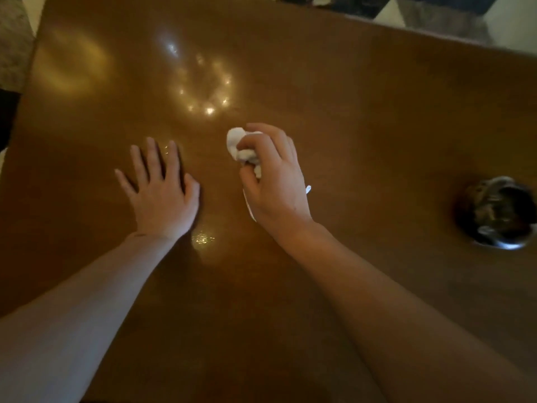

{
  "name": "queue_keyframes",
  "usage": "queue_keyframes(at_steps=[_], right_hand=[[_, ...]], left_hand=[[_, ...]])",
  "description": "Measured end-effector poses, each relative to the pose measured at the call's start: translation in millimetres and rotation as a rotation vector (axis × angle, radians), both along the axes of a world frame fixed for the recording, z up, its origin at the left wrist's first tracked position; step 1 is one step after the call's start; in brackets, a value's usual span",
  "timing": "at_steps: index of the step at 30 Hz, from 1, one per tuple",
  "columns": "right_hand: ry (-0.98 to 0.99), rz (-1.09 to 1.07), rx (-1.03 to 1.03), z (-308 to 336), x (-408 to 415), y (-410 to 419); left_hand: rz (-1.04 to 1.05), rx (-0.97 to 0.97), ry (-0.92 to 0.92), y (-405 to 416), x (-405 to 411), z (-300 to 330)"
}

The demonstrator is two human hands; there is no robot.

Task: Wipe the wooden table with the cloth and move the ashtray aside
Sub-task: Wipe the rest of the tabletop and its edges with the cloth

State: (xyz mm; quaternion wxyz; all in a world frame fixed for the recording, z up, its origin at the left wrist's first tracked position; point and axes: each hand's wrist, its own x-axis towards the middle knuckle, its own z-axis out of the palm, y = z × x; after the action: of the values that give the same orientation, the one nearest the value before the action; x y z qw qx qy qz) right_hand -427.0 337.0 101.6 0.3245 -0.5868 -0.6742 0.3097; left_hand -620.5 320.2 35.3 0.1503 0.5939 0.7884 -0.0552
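A glossy brown wooden table (363, 117) fills the view. My right hand (276, 181) grips a crumpled white cloth (239, 146) near the table's middle, with the cloth bunched under my curled fingers and thumb. My left hand (161, 187) lies flat on the wood just left of it, fingers straight and spread. A dark round ashtray (497, 212) with debris inside stands at the right edge of the view, well apart from both hands.
Light reflections shine on the tabletop beyond my hands. The table's far edge runs along the top right, with patterned floor (436, 13) behind it. Its left edge borders a grey surface (14, 45).
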Motion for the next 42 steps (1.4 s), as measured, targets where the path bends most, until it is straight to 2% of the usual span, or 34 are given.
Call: queue_keyframes(at_steps=[3,6,14,19,23,29,34,38,42], right_hand=[[0.009,-0.087,0.022,27,43,-24],[0.039,-0.228,-0.002,47,76,-56],[0.032,-0.415,-0.039,77,127,-115],[0.051,-0.459,-0.041,61,146,-108],[0.057,-0.47,-0.062,34,160,-90],[0.025,-0.465,-0.078,-6,188,-50],[-0.021,-0.507,-0.047,-32,209,-8],[-0.04,-0.551,-0.016,-41,213,23],[-0.048,-0.581,-0.059,-48,211,51]], left_hand=[[0.017,-0.03,-0.174,-3,13,31],[-0.095,-0.01,-0.29,-30,46,67],[-0.188,-0.059,-0.41,-56,116,102],[-0.267,-0.022,-0.342,-27,133,91],[-0.309,-0.027,-0.258,-1,155,58],[-0.262,0.057,-0.098,49,181,9],[-0.244,0.096,-0.049,107,187,-17],[-0.245,0.106,0.035,111,190,-30],[-0.255,0.174,0.035,110,187,-36]])
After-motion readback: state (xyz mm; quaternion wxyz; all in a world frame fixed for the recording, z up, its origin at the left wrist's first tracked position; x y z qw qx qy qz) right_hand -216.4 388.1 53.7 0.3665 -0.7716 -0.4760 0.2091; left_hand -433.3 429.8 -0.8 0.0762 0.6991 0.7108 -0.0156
